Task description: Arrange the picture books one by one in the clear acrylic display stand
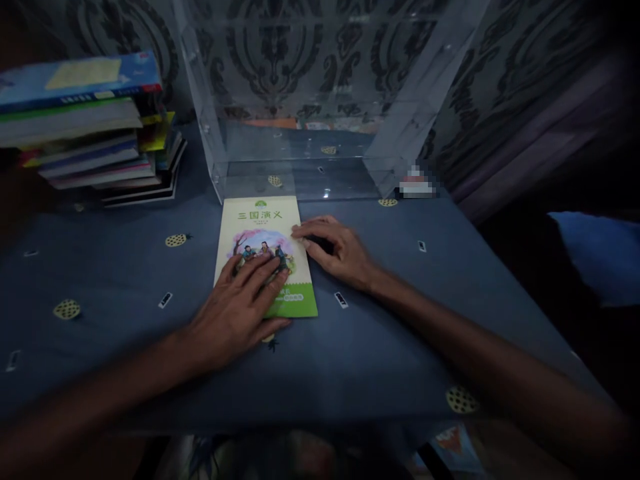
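Observation:
A paperback book (260,220) with a pale cover, a drawn scene of figures and a green lower band lies face up on the blue patterned tablecloth. My left hand (240,300) rests flat on the lower half of its cover, fingers spread, hiding part of the picture. At the book's right edge, my right hand (337,247) has its thumb and fingertips brought together in a pinch on the border. Just behind the book's top edge stands a clear acrylic shelf (205,133).
On the left is a tall, uneven stack of books (100,133). The patterned wall (280,53) shows through the shelf. A small blurred object (417,183) sits by the shelf's right foot. Beyond the table's right edge lies a blue cloth-like item (600,257).

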